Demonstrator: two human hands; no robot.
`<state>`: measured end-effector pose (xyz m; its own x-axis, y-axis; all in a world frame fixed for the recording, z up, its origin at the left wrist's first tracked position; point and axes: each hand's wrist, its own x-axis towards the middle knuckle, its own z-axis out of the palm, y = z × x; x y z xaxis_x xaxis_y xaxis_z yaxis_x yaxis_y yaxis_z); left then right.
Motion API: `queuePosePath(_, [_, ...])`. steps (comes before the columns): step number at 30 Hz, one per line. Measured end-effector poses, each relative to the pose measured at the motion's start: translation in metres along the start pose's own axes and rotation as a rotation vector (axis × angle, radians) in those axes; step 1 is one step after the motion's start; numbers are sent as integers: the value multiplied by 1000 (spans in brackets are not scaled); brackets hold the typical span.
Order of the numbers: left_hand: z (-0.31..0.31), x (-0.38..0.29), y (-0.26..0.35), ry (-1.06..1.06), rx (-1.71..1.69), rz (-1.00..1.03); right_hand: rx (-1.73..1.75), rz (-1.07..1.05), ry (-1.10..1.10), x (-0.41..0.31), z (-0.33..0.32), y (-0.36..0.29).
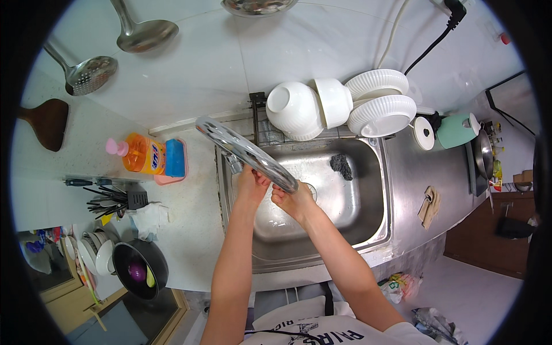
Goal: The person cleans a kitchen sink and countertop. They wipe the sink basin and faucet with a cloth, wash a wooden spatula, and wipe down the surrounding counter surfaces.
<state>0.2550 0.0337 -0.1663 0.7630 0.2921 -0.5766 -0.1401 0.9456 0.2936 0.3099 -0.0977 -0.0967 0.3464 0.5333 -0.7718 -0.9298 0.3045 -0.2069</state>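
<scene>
A chrome gooseneck faucet (248, 151) arches across the stainless steel sink (362, 202) and blocks part of my hands from sight. Below the spout is my left hand (252, 185), close to the faucet's base (234, 164), its fingers partly hidden. My right hand (295, 200) is under the spout's end, fingers curled towards my left hand. Whether either hand grips anything is not visible. Drops of water wet the basin. A dark scouring pad (341, 167) lies at the basin's back right.
White bowls (295, 110) and plates (381, 114) stand on a rack behind the sink. On the left are a soap bottle (140, 153), a blue sponge (174, 157) and a black pot (142, 254) with vegetables. A tan cloth (429, 207) rests on the right steel counter.
</scene>
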Motion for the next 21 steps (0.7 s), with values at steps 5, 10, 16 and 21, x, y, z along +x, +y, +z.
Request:
queuePosePath(5, [-17,-7,5,-92,110,34,21,18,29,7,-2,7])
queuePosePath(10, [17,-57,-28,297,374,-25,-46,-43,64,26,-19,2])
queuePosePath(16, [-26,-25,-87,223,67,-115,-232,-184,55,26,-31,14])
queuePosePath(21, [-9,-14,-88,116,-30,-120,-1462,-938,104,25,-63,31])
